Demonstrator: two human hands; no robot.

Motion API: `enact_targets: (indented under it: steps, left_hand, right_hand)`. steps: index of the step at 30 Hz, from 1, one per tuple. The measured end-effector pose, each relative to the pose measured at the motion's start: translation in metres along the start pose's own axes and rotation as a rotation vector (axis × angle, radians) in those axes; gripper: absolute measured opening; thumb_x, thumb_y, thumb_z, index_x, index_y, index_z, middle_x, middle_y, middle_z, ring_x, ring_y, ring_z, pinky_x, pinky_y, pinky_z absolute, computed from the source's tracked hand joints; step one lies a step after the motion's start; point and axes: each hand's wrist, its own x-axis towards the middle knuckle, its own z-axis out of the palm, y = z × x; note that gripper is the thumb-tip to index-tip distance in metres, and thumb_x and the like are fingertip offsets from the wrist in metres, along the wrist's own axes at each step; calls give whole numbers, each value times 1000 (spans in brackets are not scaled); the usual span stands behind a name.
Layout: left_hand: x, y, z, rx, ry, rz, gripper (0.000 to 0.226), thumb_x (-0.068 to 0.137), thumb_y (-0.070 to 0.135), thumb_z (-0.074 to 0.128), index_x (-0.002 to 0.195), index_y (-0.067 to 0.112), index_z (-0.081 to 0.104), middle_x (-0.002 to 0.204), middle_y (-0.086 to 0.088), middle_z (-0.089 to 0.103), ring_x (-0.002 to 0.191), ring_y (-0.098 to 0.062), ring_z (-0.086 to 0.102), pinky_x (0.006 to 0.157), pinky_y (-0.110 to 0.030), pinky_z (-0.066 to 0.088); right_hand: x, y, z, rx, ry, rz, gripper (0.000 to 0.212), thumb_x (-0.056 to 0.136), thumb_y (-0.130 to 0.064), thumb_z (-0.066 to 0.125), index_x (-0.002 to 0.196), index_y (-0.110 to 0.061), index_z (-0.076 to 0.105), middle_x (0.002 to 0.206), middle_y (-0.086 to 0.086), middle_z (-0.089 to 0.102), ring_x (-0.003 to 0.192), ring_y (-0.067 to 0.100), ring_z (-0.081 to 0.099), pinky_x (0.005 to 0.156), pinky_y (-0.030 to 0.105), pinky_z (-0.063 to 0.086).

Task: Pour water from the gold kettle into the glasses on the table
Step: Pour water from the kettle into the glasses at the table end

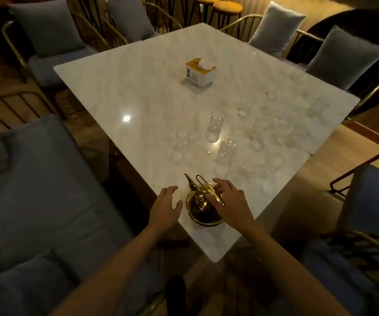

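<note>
The gold kettle [201, 205] stands upright near the near corner of the white marble table [138, 92], spout pointing away to the left. My right hand [230, 199] hovers over its handle, fingers spread, touching or nearly touching it. My left hand [165, 208] is open beside the kettle's left side, a small gap apart. Several clear glasses stand beyond: one at the left [182, 142], one taller in the middle [216, 127], one nearer [226, 150], and more to the right [257, 133], faint against the marble.
A yellow and white tissue box [201, 70] sits toward the table's far side. Chairs with grey cushions [47, 28] ring the table; a blue sofa [35, 190] lies at the left, another blue chair [371, 201] at the right.
</note>
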Motion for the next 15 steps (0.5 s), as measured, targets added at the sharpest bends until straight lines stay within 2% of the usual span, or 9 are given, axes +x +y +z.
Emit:
enact_targets:
  steps: [5, 8, 11, 13, 15]
  left_hand:
    - [19, 4, 16, -15, -102, -25, 52, 98, 32, 60, 146, 20, 45, 145, -2, 49, 128, -21, 53, 102, -40, 50]
    - [25, 6, 27, -40, -133, -35, 54, 98, 39, 58, 147, 20, 44, 144, -3, 50, 127, -20, 54, 101, -40, 49]
    - [28, 9, 39, -96, -173, -113, 64, 97, 46, 57, 150, 16, 38, 149, -7, 48, 133, -24, 50, 107, -40, 45]
    - [29, 12, 48, -148, -192, -176, 72, 96, 51, 54, 153, 12, 33, 153, -9, 44, 138, -27, 46, 112, -42, 41]
    - [29, 15, 53, -208, -190, -184, 65, 98, 48, 53, 149, 12, 38, 147, -8, 51, 134, -26, 49, 107, -36, 41]
  right_hand:
    - [10, 5, 5, -15, 23, -43, 42, 98, -46, 59, 134, -24, 55, 131, -4, 63, 111, 14, 61, 97, 29, 37]
    - [13, 9, 9, -1, 61, -60, 35, 99, -41, 60, 128, -21, 60, 122, -2, 68, 103, 15, 64, 93, 33, 49]
    - [15, 14, 15, 56, 83, -30, 34, 100, -41, 55, 124, -18, 61, 113, -1, 72, 95, 14, 68, 87, 35, 57]
    - [16, 15, 20, 80, 77, -21, 32, 101, -36, 55, 126, -15, 61, 111, 1, 73, 93, 15, 71, 83, 23, 57]
    - [15, 13, 23, 115, 71, 6, 32, 103, -32, 54, 129, -14, 58, 110, 2, 73, 90, 11, 70, 77, 6, 49]
